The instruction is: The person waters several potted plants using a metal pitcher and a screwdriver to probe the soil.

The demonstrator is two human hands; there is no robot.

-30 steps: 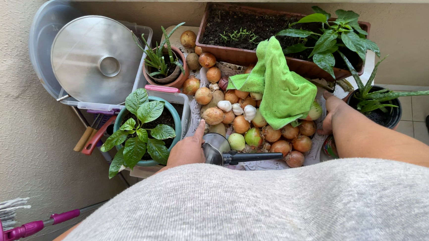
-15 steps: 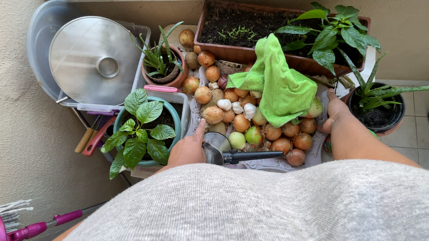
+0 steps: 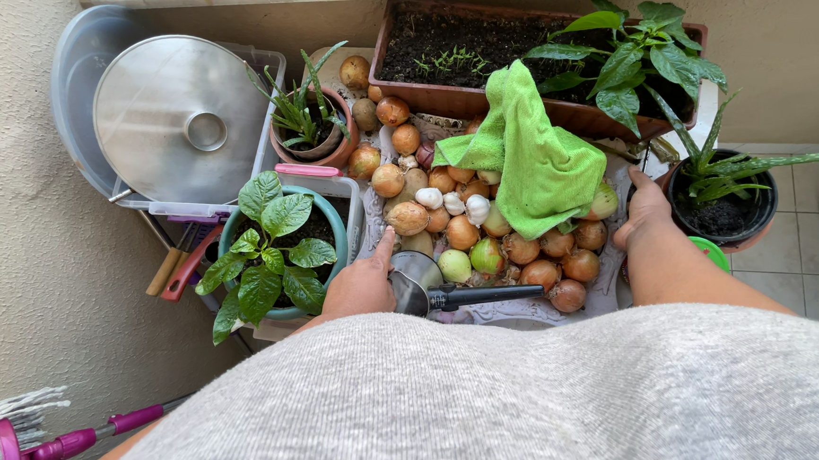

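A pale tray (image 3: pixel 529 313) holds several brown onions (image 3: pixel 461 231), garlic bulbs (image 3: pixel 429 197) and green fruits (image 3: pixel 455 264). Over the pile's far side lies a bright green cloth (image 3: pixel 536 167). A small metal ladle with a black handle (image 3: pixel 415 287) rests at the tray's near edge. My left hand (image 3: pixel 361 284) grips the tray's left side, thumb up beside the ladle. At the tray's right side, my right hand (image 3: pixel 643 211) is closed on the edge, next to a black pot. My grey jumper hides the near part.
A brown planter box (image 3: pixel 474 101) with soil and a leafy plant stands behind the tray. A teal potted plant (image 3: pixel 276 250), a clay pot (image 3: pixel 306 134) and a metal lid (image 3: pixel 181 117) on a plastic box are to the left. A black pot (image 3: pixel 724 207) is right; a mop (image 3: pixel 9 428) lies bottom left.
Only the view has shifted a little. Both hands stay at the tray's sides and nothing in the tray has moved.
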